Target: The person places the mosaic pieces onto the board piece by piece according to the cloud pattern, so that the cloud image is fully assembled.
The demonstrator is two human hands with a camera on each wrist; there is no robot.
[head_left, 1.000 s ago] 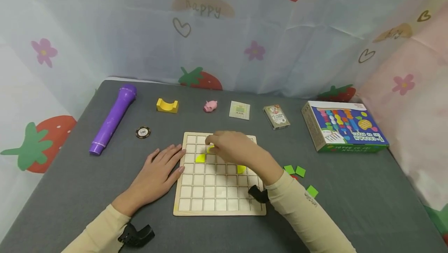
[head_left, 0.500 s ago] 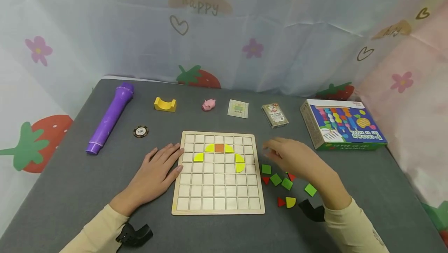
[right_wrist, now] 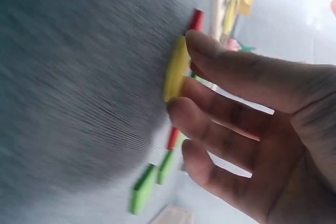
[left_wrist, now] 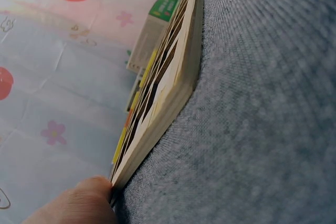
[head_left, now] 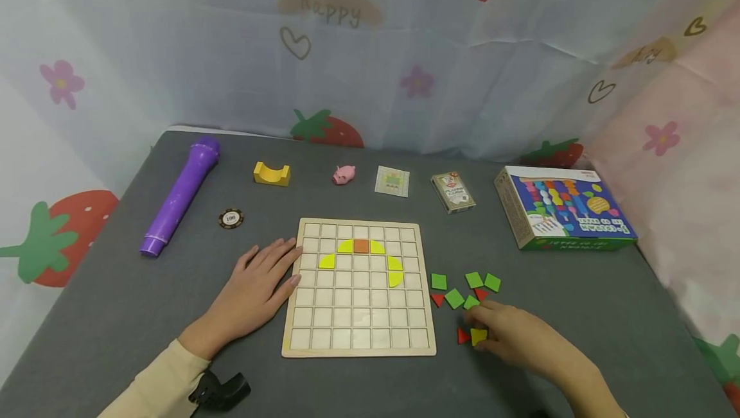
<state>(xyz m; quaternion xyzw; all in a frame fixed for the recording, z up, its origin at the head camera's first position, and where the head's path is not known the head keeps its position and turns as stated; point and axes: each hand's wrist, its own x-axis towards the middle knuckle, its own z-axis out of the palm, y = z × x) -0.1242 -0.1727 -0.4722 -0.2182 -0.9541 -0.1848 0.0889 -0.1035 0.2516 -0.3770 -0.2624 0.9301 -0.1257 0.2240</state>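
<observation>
Yellow tile [head_left: 478, 336], thin, light and stiff, lies near the table's [head_left: 578, 302] front edge beside the wooden board [head_left: 360, 347]; right hand [head_left: 520, 339] touches it with loose fingers, best pinched by its edges.

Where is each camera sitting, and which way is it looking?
Head: on the person's head, looking down at the grid board, both hands showing.
Left wrist: low on the table, looking along the board's edge; a left hand fingertip shows.
Right wrist: beside the right hand, whose fingers touch the yellow piece.
Shared: the yellow piece appears in head and right wrist views.
</observation>
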